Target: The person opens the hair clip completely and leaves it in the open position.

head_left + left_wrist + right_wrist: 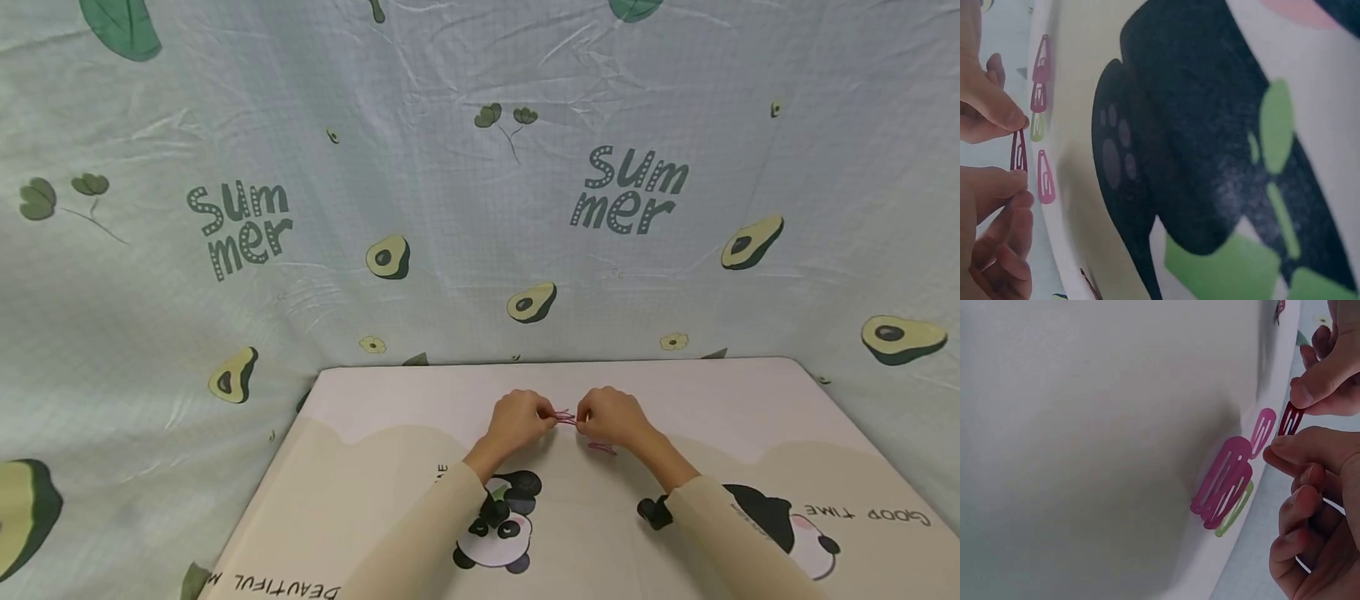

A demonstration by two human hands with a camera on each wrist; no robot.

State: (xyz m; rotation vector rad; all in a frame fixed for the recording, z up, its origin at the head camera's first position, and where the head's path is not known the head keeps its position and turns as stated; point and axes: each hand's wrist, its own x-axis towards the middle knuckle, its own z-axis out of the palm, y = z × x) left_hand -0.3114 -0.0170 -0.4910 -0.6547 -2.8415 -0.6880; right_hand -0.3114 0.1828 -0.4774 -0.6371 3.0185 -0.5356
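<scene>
Between my two hands is a dark red snap hair clip [1019,153], its ends pinched by the thumb and fingers of each. The left hand [520,417] grips one end, and the right hand [613,417] holds the other, as the right wrist view also shows with the clip [1290,419]. Just below them several more snap clips lie on the table: a pink clip [1263,430], overlapping magenta clips [1221,474] and a green clip [1237,511] partly covered. In the head view the clips are small, with a pink one [602,448] near the right hand.
A pale table cover [405,400] with panda prints lies under the hands. Another dark clip [1090,284] rests apart from the others at the left. Behind the table's far edge hangs a curtain [450,183] printed with avocados.
</scene>
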